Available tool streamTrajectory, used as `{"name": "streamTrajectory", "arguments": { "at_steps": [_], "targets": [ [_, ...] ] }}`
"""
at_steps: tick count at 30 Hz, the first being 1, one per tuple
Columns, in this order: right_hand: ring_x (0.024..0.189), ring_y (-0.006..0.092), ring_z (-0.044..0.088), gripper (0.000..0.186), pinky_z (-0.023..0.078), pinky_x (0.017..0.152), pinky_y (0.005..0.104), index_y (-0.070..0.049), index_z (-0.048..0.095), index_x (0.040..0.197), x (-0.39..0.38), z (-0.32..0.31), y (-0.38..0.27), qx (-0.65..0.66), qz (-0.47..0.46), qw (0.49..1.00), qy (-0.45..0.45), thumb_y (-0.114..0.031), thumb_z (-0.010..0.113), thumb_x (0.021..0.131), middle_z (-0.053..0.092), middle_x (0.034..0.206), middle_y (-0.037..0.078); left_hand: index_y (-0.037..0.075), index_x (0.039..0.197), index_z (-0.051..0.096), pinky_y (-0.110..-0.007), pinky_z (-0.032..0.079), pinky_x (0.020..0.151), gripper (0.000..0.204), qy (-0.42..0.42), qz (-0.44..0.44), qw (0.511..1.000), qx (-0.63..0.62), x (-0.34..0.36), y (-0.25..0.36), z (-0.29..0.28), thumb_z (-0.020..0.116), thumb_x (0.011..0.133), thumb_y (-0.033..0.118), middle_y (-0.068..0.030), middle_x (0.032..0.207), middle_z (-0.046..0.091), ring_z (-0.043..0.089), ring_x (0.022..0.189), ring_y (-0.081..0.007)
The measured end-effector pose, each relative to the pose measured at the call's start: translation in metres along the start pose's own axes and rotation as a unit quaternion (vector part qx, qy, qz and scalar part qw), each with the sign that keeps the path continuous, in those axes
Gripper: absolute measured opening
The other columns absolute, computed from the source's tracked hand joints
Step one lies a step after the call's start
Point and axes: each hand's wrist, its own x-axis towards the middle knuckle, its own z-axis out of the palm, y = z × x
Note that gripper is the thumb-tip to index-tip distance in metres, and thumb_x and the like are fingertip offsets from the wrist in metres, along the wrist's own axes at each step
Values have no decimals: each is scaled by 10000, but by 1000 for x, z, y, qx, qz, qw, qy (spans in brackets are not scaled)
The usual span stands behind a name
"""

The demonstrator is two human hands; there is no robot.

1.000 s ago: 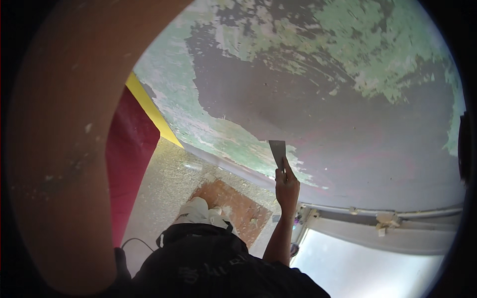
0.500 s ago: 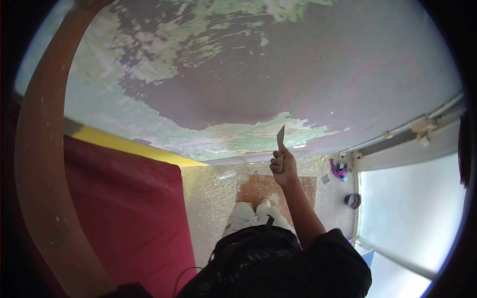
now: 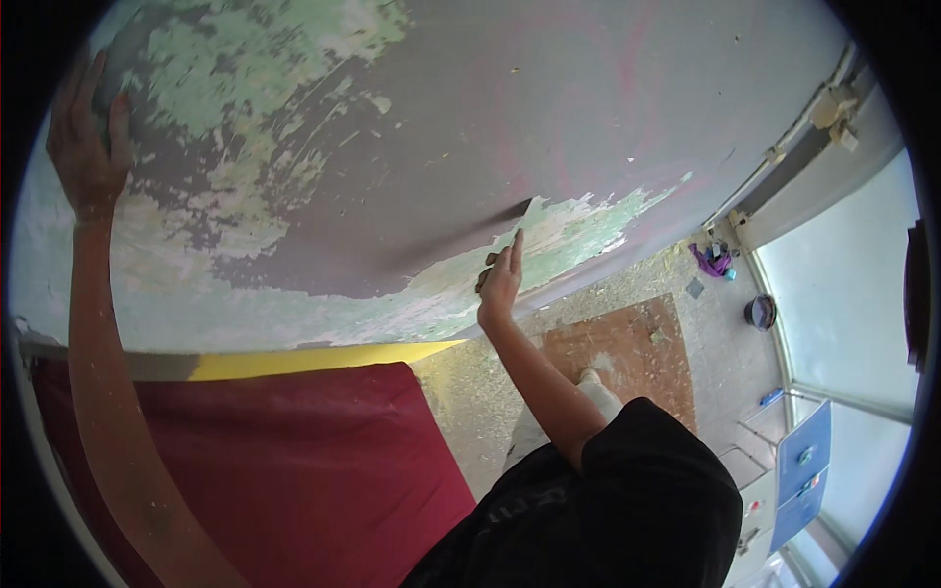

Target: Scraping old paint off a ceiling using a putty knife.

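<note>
My left hand (image 3: 93, 147) rests against the wall at the upper left with its fingers spread. My right hand (image 3: 502, 282) is closed around the handle of a scraper, index finger stretched along it. The scraper's blade (image 3: 530, 211) meets the wall by the edge of a stripped strip, and a dark shadow falls beside it. Most of the handle is hidden by my fingers. The wall (image 3: 441, 127) has grey-mauve paint, broken by rough pale green and white patches (image 3: 578, 230) along its lower part and at the upper left.
A dark red covered surface (image 3: 294, 461) lies below left, beside a yellow band (image 3: 323, 361). A brown board (image 3: 627, 353) lies on the speckled floor under my feet. At right are a dark bucket (image 3: 760, 312), a purple cloth (image 3: 711, 260), a wall pipe (image 3: 784, 147) and a blue table (image 3: 804, 461).
My right hand has moved up and left, bringing the scraper from clear of the wall to its surface. My left hand has come fully into view. The view has turned and shifted.
</note>
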Motion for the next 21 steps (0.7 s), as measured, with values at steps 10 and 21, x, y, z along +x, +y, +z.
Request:
{"name": "streamTrajectory", "arguments": {
  "at_steps": [10,21],
  "targets": [
    [630,48,293,477,289,551,215,-108,384,1533,25,-10,22,-10,-107,994,33,-145,437,1060,346,743,-70,10,1371,496,-480,411,1094,436,-8,35,998,-51,11,6,-9,603,957,97,-183,1426,525,478,1338,-383],
    [479,32,246,451,232,400,225,-203,407,1528,71,-54,-14,-50,-72,996,21,-250,435,1080,318,639,-78,-16,1336,511,-481,431,1075,398,-7,60,997,-40,13,-1,-9,564,987,168,-220,1390,541,522,1288,-400]
  ]
}}
